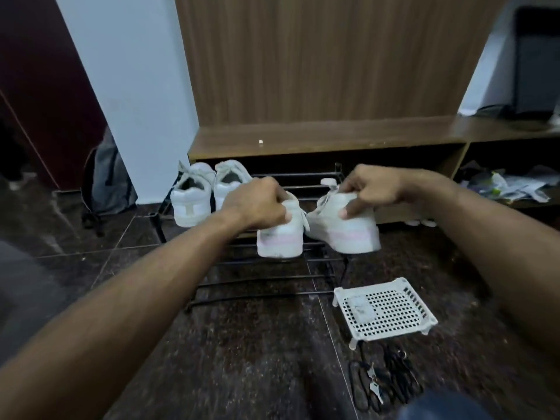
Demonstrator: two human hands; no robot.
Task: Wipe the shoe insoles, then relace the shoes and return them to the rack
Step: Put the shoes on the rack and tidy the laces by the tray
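Observation:
My left hand (257, 204) grips the heel collar of a white shoe with a pink stripe (280, 239), held heel toward me over the black wire shoe rack (266, 280). The matching white shoe (345, 231) is gripped at its collar by my right hand (372, 189) and tilts to the right, just above the rack's right end. A second white pair (194, 201) stands on the rack's top tier at the left, heels facing me.
A white perforated plastic tray (391, 310) holding a grey cloth (362, 307) sits on the dark floor right of the rack. Black laces or cords (385, 383) lie below it. A low wooden shelf unit (318, 137) stands behind the rack, a grey backpack (109, 183) at left.

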